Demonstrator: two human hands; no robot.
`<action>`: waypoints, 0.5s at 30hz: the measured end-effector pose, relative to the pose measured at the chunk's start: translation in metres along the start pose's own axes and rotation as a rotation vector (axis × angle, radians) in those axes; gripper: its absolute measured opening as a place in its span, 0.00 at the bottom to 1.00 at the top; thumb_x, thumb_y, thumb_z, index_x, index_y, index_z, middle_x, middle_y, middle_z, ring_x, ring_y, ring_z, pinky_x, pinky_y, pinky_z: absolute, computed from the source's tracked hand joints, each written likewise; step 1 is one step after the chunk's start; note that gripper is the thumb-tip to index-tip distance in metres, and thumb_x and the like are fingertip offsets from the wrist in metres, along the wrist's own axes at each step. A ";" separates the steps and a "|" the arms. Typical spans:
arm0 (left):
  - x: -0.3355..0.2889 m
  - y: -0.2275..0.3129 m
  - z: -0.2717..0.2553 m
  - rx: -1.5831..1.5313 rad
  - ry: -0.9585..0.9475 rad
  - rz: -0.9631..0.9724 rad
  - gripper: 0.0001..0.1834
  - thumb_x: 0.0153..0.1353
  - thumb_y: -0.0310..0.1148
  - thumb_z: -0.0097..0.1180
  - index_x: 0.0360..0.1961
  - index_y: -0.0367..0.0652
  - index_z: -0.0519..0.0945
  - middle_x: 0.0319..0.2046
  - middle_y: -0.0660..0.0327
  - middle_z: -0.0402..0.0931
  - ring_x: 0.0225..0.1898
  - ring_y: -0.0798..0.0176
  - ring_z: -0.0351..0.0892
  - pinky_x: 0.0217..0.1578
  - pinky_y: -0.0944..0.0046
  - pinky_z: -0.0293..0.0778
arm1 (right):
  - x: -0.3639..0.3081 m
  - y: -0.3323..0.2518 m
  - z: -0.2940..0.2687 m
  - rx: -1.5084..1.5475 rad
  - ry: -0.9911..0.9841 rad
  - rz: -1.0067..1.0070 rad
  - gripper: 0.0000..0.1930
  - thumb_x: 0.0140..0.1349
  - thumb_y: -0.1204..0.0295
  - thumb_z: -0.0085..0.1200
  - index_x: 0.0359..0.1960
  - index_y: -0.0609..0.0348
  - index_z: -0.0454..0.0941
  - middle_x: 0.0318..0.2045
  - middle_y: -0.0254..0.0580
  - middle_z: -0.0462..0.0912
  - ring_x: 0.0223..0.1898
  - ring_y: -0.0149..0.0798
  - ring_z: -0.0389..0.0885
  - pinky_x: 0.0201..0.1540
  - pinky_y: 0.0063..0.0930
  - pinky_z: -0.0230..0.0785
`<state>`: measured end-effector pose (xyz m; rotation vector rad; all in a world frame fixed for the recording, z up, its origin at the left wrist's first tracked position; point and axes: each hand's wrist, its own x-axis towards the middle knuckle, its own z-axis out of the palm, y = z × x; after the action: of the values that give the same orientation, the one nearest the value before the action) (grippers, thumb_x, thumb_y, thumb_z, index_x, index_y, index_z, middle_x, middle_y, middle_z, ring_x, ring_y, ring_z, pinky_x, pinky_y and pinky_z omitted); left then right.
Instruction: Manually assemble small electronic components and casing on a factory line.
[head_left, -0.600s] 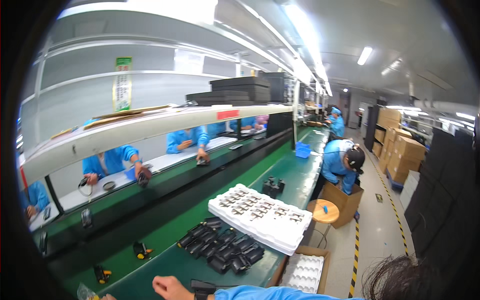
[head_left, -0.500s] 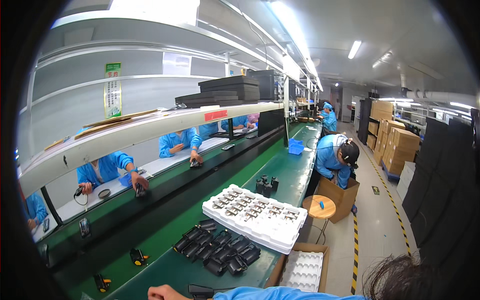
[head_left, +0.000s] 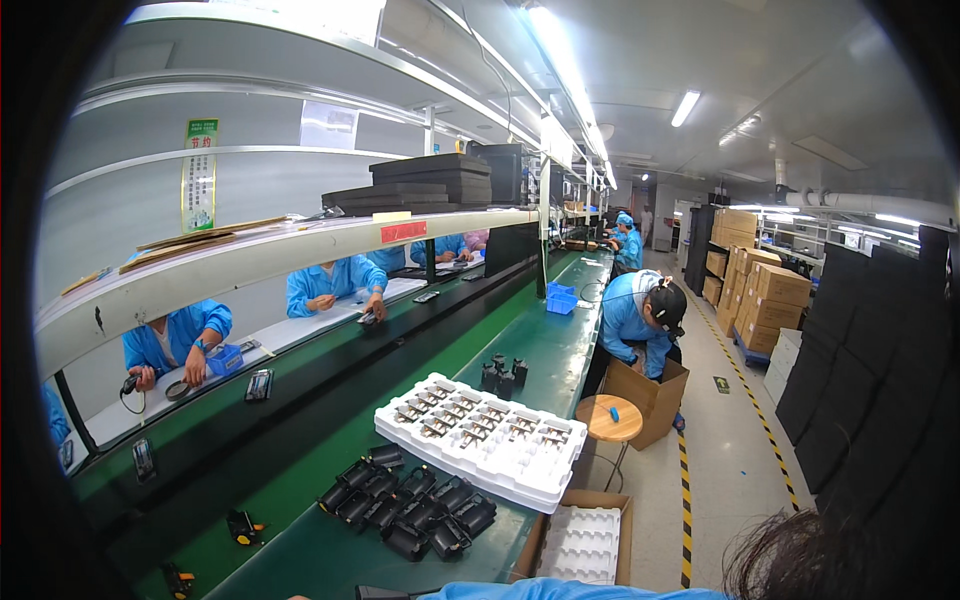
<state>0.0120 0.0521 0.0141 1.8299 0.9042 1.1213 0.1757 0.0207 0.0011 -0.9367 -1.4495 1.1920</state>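
Note:
Neither my left hand nor my right hand shows. At the bottom edge lies a blue sleeve (head_left: 560, 590), close to dark hair (head_left: 800, 560); it seems to be a person's beside me. Left of that sleeve, a dark handle-like object (head_left: 378, 592) is cut off by the edge. Several black plastic housings (head_left: 405, 540) lie grouped on the green bench (head_left: 330, 560). Behind them is a white moulded tray (head_left: 540, 480) holding rows of small metal-and-dark parts. More black housings (head_left: 505, 375) stand beyond the tray.
On the conveyor (head_left: 320, 410) are black-and-yellow devices (head_left: 242, 527) and handheld devices (head_left: 258, 385). Co-workers in blue sit across it. A person (head_left: 640, 320) bends over a cardboard box (head_left: 655, 400) by a round stool (head_left: 608, 418). Another carton (head_left: 625, 530) holds white trays.
The view has shifted, so the scene sits further left. The bare hand at the bottom edge has almost left the picture. A co-worker's hand has come away from a device on the conveyor.

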 end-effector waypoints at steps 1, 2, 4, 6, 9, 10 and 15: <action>0.000 -0.003 0.001 -0.003 -0.003 -0.002 0.10 0.70 0.32 0.51 0.35 0.36 0.77 0.20 0.66 0.71 0.21 0.75 0.66 0.22 0.71 0.63 | -0.002 -0.007 -0.003 0.042 0.003 0.102 0.11 0.69 0.66 0.54 0.32 0.62 0.78 0.20 0.38 0.80 0.21 0.28 0.77 0.24 0.23 0.68; 0.001 -0.005 0.000 -0.085 -0.032 -0.058 0.09 0.70 0.32 0.52 0.35 0.36 0.78 0.20 0.67 0.71 0.21 0.75 0.66 0.22 0.72 0.62 | -0.001 -0.002 -0.004 0.043 0.003 0.104 0.11 0.69 0.66 0.54 0.32 0.62 0.78 0.20 0.38 0.80 0.21 0.28 0.77 0.24 0.23 0.68; -0.001 -0.008 -0.004 -0.162 -0.054 -0.116 0.09 0.69 0.32 0.53 0.36 0.37 0.78 0.20 0.67 0.72 0.20 0.76 0.66 0.21 0.73 0.61 | 0.003 0.009 -0.004 0.139 -0.010 0.094 0.12 0.69 0.68 0.53 0.30 0.62 0.79 0.18 0.38 0.79 0.17 0.28 0.75 0.20 0.23 0.67; -0.001 -0.007 -0.012 -0.252 -0.134 -0.261 0.08 0.68 0.31 0.54 0.37 0.37 0.79 0.19 0.67 0.72 0.18 0.76 0.65 0.20 0.74 0.59 | 0.000 0.013 -0.002 0.375 0.003 0.152 0.11 0.68 0.69 0.54 0.30 0.63 0.80 0.18 0.39 0.79 0.17 0.29 0.75 0.20 0.23 0.66; -0.004 -0.016 -0.008 -0.330 -0.191 -0.271 0.08 0.68 0.31 0.54 0.38 0.36 0.80 0.18 0.67 0.73 0.17 0.76 0.65 0.19 0.74 0.58 | -0.004 0.021 -0.003 0.685 0.061 0.161 0.10 0.66 0.72 0.55 0.28 0.64 0.80 0.17 0.41 0.79 0.15 0.32 0.75 0.18 0.24 0.66; -0.003 -0.024 -0.007 -0.352 -0.222 -0.230 0.08 0.69 0.30 0.54 0.37 0.36 0.79 0.19 0.67 0.73 0.18 0.76 0.65 0.19 0.74 0.58 | -0.004 0.025 -0.004 0.756 0.051 0.180 0.10 0.66 0.72 0.55 0.28 0.64 0.80 0.17 0.40 0.78 0.15 0.33 0.75 0.18 0.25 0.66; -0.009 -0.042 -0.002 -0.221 -0.150 -0.203 0.06 0.68 0.29 0.56 0.37 0.36 0.79 0.20 0.69 0.73 0.20 0.78 0.66 0.21 0.75 0.59 | -0.010 0.023 0.003 0.857 -0.020 0.097 0.10 0.68 0.71 0.52 0.29 0.62 0.77 0.17 0.40 0.76 0.16 0.34 0.74 0.19 0.26 0.66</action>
<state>0.0002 0.0635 -0.0261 1.5807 0.8237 0.9066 0.1743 0.0152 -0.0237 -0.3922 -0.7611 1.6873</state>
